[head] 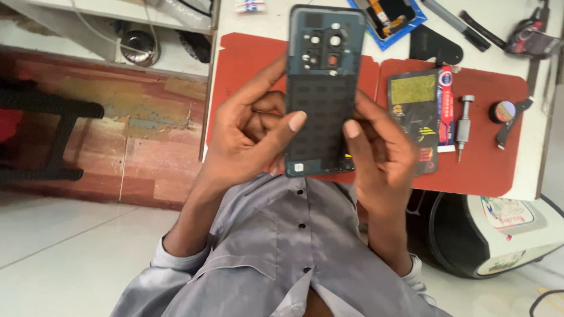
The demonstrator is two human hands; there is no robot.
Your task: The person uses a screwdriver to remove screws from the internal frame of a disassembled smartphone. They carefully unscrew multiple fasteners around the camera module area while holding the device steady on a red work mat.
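Two hands grip one opened phone: left hand point(249, 138) at nine o'clock, right hand point(379, 152) at three, both clasping the phone point(323, 88) above the red mat point(487, 170). Screwdriver point(464, 124) lies farther off at three o'clock.

White worktop point(543, 117) carrying two red rubber mats point(482, 170). On the mats: dark flat phone battery point(414, 117), small silver screwdriver point(464, 126), round black tape roll point(503, 111).

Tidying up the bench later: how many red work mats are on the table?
2. One red mat lies under the phone back cover held in both hands; the other red mat is beside it, carrying a screwdriver. More may be hidden out of frame.
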